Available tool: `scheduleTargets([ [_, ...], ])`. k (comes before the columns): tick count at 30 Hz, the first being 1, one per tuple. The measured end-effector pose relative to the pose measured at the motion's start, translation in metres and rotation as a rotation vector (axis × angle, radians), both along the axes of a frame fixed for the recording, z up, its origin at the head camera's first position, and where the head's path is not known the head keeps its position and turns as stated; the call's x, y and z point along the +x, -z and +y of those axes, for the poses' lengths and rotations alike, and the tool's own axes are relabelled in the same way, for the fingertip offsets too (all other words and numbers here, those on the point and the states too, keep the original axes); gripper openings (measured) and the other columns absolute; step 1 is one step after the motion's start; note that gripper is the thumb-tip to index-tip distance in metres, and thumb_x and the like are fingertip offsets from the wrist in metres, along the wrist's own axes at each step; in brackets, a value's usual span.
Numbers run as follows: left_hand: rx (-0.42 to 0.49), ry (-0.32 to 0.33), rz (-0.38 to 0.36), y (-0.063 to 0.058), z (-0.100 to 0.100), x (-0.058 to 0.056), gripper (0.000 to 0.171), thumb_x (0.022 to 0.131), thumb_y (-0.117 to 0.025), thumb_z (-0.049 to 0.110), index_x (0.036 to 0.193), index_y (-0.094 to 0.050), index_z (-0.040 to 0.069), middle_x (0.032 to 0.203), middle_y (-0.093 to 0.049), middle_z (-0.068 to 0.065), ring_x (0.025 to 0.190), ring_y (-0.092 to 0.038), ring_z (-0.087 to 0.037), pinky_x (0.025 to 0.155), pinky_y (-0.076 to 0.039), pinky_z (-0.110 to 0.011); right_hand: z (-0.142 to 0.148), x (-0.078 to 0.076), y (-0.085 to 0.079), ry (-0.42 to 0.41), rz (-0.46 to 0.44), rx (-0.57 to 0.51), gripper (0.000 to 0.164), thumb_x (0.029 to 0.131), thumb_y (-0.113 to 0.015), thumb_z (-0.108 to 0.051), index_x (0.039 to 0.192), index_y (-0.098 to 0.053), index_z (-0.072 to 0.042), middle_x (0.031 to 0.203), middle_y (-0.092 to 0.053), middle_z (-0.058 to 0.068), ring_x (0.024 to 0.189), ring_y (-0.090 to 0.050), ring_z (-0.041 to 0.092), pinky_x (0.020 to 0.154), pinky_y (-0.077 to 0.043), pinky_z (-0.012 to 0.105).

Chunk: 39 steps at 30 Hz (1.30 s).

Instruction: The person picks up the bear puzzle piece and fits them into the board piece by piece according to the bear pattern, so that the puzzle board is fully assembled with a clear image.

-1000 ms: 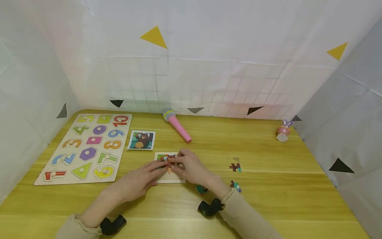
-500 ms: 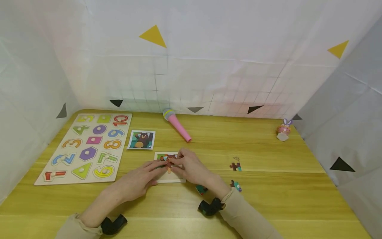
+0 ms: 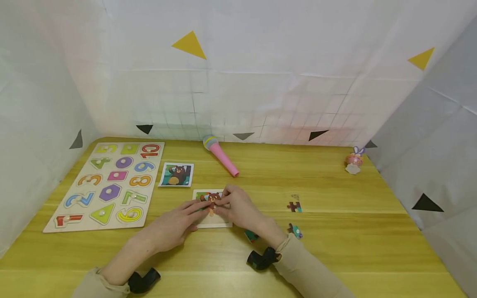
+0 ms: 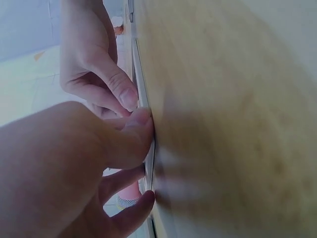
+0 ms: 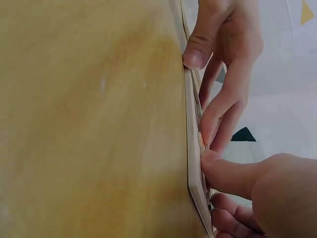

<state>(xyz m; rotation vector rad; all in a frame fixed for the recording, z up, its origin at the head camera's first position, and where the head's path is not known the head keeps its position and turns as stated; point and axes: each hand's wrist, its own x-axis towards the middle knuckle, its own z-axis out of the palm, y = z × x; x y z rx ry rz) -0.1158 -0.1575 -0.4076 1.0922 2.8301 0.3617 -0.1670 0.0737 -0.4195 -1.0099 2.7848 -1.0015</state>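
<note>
A small wooden puzzle board (image 3: 213, 225) lies on the table with bear-picture pieces (image 3: 214, 198) in its upper part. My left hand (image 3: 171, 228) reaches over its left side, straight fingertips touching the brown pieces. Its thumb (image 5: 194, 58) rests at the board's near edge in the right wrist view. From the right, my right hand (image 3: 241, 210) pinches a puzzle piece between thumb and index finger low over the board. That piece is mostly covered by the fingers. The right thumb (image 5: 212, 161) meets the layer of pieces in the right wrist view.
Loose puzzle pieces lie right of the board: a brown one (image 3: 294, 207), a teal one (image 3: 296, 231) and another (image 3: 251, 236) beside the right wrist. A bear picture card (image 3: 177, 174), a number board (image 3: 100, 186), a pink microphone (image 3: 222, 158) and a bunny toy (image 3: 354, 160) stand around.
Both hands stay at the board almost unmoved. The right fingers have shifted slightly, and more of the bear's face shows between the hands.
</note>
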Motion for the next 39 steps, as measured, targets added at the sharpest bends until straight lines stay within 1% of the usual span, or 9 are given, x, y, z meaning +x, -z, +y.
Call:
scheduleTargets([
  [5,0.026,0.022,0.004,0.000,0.000,0.000,0.049,0.102,-0.055,0.012,0.150,-0.047,0.010,0.160,-0.038,-0.005,0.147,-0.033,-0.034,0.112,-0.041,-0.050,0.002,0.001,0.000,-0.038,0.073,0.029,0.024,0.090,-0.076,-0.016,0.110,-0.077,-0.003,0.088,-0.054,0.000,0.080,-0.046,0.011,0.068,-0.039,0.022],
  [8,0.049,0.019,-0.017,0.000,0.000,0.000,0.050,0.102,-0.054,0.010,0.151,-0.045,0.011,0.161,-0.036,-0.005,0.146,-0.035,-0.032,0.110,-0.043,-0.049,0.003,0.002,-0.001,-0.053,0.088,0.033,0.023,0.090,-0.076,-0.015,0.110,-0.077,-0.003,0.089,-0.054,0.000,0.081,-0.045,0.012,0.071,-0.039,0.023],
  [12,0.065,0.003,-0.054,0.000,-0.001,0.000,0.052,0.103,-0.053,0.010,0.154,-0.041,0.013,0.162,-0.034,-0.004,0.143,-0.041,-0.029,0.104,-0.048,-0.048,0.004,0.002,-0.001,-0.075,0.104,0.032,0.024,0.091,-0.075,-0.014,0.112,-0.076,-0.003,0.090,-0.053,0.001,0.081,-0.044,0.012,0.073,-0.038,0.024],
  [14,0.068,-0.002,-0.068,0.000,-0.002,0.001,0.053,0.103,-0.052,0.011,0.154,-0.040,0.014,0.162,-0.034,-0.004,0.143,-0.041,-0.029,0.104,-0.048,-0.048,0.005,0.001,0.000,-0.085,0.109,0.030,0.024,0.091,-0.074,-0.013,0.113,-0.076,-0.003,0.090,-0.053,0.001,0.081,-0.044,0.013,0.073,-0.038,0.024],
  [20,0.053,-0.020,-0.083,0.000,-0.002,0.000,0.051,0.104,-0.051,0.014,0.154,-0.040,0.015,0.161,-0.035,-0.005,0.144,-0.040,-0.029,0.106,-0.047,-0.050,0.007,0.002,-0.001,-0.085,0.067,0.003,0.025,0.091,-0.073,-0.012,0.114,-0.075,-0.002,0.094,-0.055,0.004,0.082,-0.046,0.014,0.071,-0.040,0.023],
  [26,0.028,-0.006,-0.070,0.001,-0.002,-0.001,0.052,0.105,-0.051,0.014,0.155,-0.039,0.019,0.162,-0.034,-0.001,0.145,-0.038,-0.029,0.104,-0.048,-0.049,0.009,0.003,-0.003,-0.071,0.023,-0.026,0.022,0.091,-0.073,-0.008,0.112,-0.076,-0.002,0.096,-0.057,0.006,0.082,-0.048,0.016,0.069,-0.041,0.023],
  [31,0.018,-0.006,-0.066,0.001,-0.001,-0.001,0.052,0.104,-0.051,0.015,0.155,-0.040,0.020,0.162,-0.034,0.000,0.145,-0.037,-0.030,0.103,-0.049,-0.050,0.012,0.002,-0.002,-0.096,0.052,-0.012,0.021,0.091,-0.073,-0.008,0.111,-0.077,-0.002,0.097,-0.057,0.005,0.082,-0.048,0.016,0.069,-0.041,0.023],
  [35,0.016,-0.007,-0.063,0.001,-0.001,-0.001,0.052,0.104,-0.051,0.014,0.155,-0.040,0.020,0.162,-0.033,0.000,0.145,-0.037,-0.030,0.105,-0.048,-0.050,0.014,0.003,-0.002,-0.122,0.062,0.011,0.024,0.093,-0.072,-0.010,0.115,-0.075,-0.002,0.101,-0.057,0.005,0.085,-0.048,0.016,0.071,-0.042,0.024],
  [39,0.015,-0.013,-0.075,0.002,-0.001,-0.001,0.053,0.105,-0.051,0.016,0.156,-0.038,0.021,0.163,-0.031,0.001,0.146,-0.036,-0.030,0.106,-0.047,-0.051,0.017,0.005,-0.003,-0.146,0.061,0.021,0.027,0.094,-0.070,-0.011,0.119,-0.073,-0.003,0.106,-0.058,0.007,0.090,-0.051,0.017,0.076,-0.045,0.026],
])
